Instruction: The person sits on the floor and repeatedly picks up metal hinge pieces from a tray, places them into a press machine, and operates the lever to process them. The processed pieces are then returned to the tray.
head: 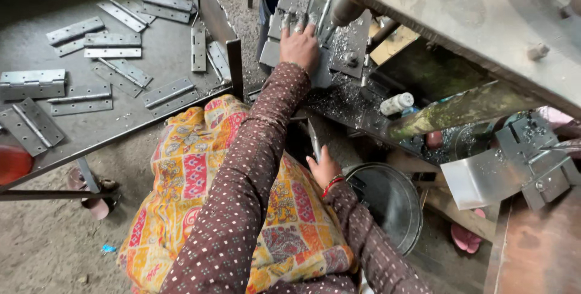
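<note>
The left hand [299, 46] presses a grey hinge plate [289, 25] flat under the drill spindle [344, 11], fingers spread open. The right hand [322, 170] grips a lever [314, 141], fingers closed. Best to keep fingertips clear of the bit.

One camera on the person's head, looking down.

It looks almost straight down from above, tipped a little forward. Two sleeved arms reach up into the picture from the bottom edge. The lap is close. The grey table [78, 130] with hinges lies to the left, and the machine [460, 34] fills the top right. There is only this one view.
</note>
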